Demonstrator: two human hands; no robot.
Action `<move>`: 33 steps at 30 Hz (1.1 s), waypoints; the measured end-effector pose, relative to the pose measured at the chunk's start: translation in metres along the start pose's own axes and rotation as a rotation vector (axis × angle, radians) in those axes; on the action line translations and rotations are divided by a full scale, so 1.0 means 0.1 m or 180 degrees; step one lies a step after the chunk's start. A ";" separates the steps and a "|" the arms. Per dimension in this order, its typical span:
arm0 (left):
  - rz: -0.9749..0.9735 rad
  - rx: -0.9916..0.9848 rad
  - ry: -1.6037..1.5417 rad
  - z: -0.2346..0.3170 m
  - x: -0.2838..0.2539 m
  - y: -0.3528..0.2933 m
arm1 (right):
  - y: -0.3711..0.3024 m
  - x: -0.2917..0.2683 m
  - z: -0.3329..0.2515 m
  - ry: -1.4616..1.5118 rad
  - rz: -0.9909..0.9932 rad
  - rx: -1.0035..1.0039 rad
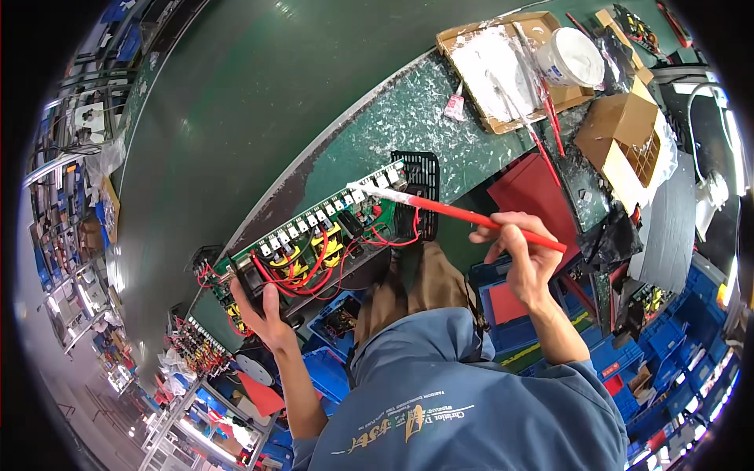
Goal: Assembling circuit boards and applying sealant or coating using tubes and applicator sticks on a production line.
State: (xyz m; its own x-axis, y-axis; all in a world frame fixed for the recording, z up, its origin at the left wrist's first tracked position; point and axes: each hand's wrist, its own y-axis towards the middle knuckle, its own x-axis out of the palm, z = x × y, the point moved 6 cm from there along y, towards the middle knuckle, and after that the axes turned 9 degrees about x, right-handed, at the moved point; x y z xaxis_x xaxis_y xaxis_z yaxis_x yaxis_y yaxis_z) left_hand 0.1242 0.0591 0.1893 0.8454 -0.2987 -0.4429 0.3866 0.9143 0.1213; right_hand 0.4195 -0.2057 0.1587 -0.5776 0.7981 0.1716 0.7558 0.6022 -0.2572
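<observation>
A long green circuit board (312, 228) lies slantwise in front of me. White-coated components line its far edge, and yellow coils (332, 247) and red wires (306, 289) sit on the near side. In my right hand (525, 257) is a red-handled brush (459, 212), pinched between thumb and fingers. White paste covers its bristles, which reach the components near the board's right end. My left hand (271, 326) is at the board's left end, thumb and fingers apart. Its fingertips seem to touch that end; their exact contact is hard to see.
A black slotted frame (424, 177) adjoins the board's right end. Farther right, a cardboard tray (503, 124) smeared with white paste holds more brushes and a white tub (572, 59). An open cardboard box (624, 133) stands beside it. Blue bins (326, 373) sit below the bench.
</observation>
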 end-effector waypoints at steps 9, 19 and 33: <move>-0.0033 -0.0027 0.0157 0.01 -0.04 0.02 | -0.12 0.11 0.00 -0.0544 -0.0454 0.0018; -0.0025 -0.0046 0.0346 -0.10 -0.11 0.09 | -0.06 -0.36 0.00 0.0075 0.0793 -0.0223; -0.0384 0.0072 0.0831 0.34 0.13 0.24 | 1.61 -0.86 0.22 -0.1347 0.1366 -0.0764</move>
State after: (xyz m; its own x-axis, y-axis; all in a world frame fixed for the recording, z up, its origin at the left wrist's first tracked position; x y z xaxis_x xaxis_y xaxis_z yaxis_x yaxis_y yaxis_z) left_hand 0.1570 0.0674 0.2168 0.6704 -0.3216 -0.6687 0.4891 0.8693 0.0722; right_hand 0.5835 -0.1777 0.0821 -0.2433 0.9219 -0.3015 0.9661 0.2579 0.0088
